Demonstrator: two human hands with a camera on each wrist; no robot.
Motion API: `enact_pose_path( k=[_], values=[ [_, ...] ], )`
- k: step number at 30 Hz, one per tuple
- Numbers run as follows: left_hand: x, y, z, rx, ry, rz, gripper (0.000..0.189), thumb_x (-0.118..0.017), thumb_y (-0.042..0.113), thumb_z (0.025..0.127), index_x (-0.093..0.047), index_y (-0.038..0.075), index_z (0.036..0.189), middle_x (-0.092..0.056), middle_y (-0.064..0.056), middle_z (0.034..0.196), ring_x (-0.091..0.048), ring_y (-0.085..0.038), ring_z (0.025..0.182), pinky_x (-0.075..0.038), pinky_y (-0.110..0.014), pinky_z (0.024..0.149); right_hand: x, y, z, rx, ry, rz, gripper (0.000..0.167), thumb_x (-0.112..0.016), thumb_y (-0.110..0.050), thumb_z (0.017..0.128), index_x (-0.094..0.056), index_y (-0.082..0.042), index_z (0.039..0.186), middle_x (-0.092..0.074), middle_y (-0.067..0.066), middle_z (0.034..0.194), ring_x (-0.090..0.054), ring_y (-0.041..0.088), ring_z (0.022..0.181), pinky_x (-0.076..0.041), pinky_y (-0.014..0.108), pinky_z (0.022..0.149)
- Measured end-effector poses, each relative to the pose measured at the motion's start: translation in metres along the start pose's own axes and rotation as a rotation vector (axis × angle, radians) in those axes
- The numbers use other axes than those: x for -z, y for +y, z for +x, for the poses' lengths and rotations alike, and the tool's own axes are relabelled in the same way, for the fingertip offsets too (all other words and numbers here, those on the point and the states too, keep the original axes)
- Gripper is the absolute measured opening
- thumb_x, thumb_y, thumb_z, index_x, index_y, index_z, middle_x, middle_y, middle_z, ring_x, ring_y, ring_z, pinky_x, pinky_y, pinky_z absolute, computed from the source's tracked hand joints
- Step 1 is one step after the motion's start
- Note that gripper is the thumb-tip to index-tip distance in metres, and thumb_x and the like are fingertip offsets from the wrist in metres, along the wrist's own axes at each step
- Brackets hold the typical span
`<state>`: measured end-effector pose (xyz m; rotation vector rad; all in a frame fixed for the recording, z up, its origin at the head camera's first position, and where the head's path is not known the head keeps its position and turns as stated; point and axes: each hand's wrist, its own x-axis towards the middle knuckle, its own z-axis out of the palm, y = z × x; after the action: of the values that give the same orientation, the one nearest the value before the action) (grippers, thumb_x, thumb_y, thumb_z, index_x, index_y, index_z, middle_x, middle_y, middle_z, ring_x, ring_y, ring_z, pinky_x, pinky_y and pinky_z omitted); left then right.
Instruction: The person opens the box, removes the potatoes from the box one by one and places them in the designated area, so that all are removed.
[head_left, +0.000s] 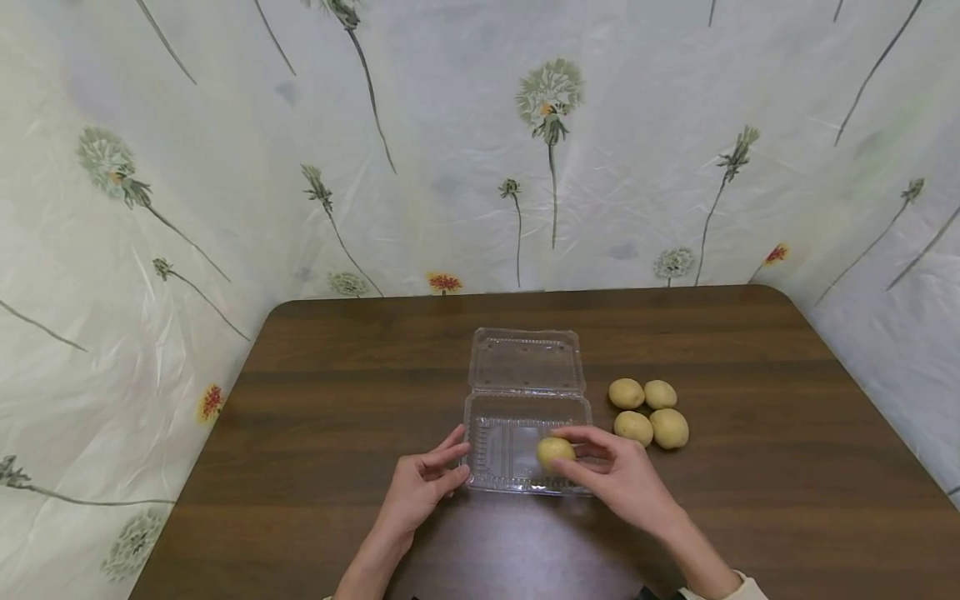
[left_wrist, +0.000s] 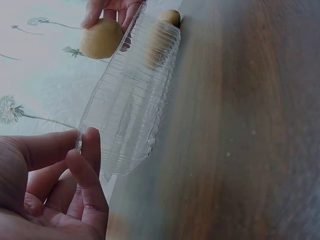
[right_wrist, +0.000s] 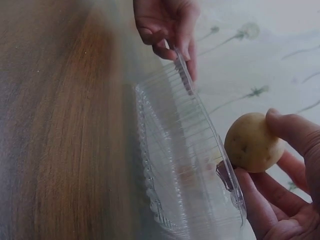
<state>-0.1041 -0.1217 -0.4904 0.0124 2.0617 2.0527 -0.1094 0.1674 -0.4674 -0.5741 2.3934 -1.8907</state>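
Observation:
A clear plastic clamshell box (head_left: 501, 454) lies on the table with its lid (head_left: 525, 360) folded back, away from the person. The left hand (head_left: 423, 487) pinches the rim at the box's left side between thumb and fingers, as the left wrist view shows. Over the right part of the box, the right hand (head_left: 626, 479) holds a small yellow potato (head_left: 556, 452) by its fingertips. In the right wrist view that potato (right_wrist: 252, 142) is above the rim, and the fingers beneath it are close to the box's edge; whether they touch it I cannot tell.
Several more potatoes (head_left: 660, 394) are grouped on the brown wooden table (head_left: 360, 375), just right of the box. Behind and beside the table hangs a pale sheet (head_left: 450, 167) printed with dandelions.

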Motion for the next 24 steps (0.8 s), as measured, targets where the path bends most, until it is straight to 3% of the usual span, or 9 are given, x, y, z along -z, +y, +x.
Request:
enact_pose_path(
  k=[7,24],
  values=[
    [-0.001,0.0022,-0.0014,-0.01,-0.003,-0.012,0.036,-0.072,0.007,0.089,-0.066,-0.002,0.123,-0.05,-0.004,0.144,-0.06,-0.021,0.106,-0.046,-0.021,0.063,0.0007,0.0016,-0.0021,-0.008,-0.002,0.012,0.038,-0.077,-0.014,0.085,-0.065,0.001,0.119,-0.069,0.008,0.11,-0.068,0.026,0.095,-0.055,0.033,0.077],
    [-0.0006,0.0004,0.0001,-0.021,0.0,-0.01,0.035,-0.07,0.005,0.089,-0.065,-0.003,0.123,-0.05,-0.005,0.144,-0.061,-0.016,0.093,-0.046,-0.021,0.062,0.0075,0.004,-0.0102,0.003,0.048,-0.024,0.036,-0.077,-0.013,0.085,-0.067,-0.004,0.118,-0.069,0.007,0.11,-0.068,0.02,0.095,-0.054,0.032,0.08]
  ],
)
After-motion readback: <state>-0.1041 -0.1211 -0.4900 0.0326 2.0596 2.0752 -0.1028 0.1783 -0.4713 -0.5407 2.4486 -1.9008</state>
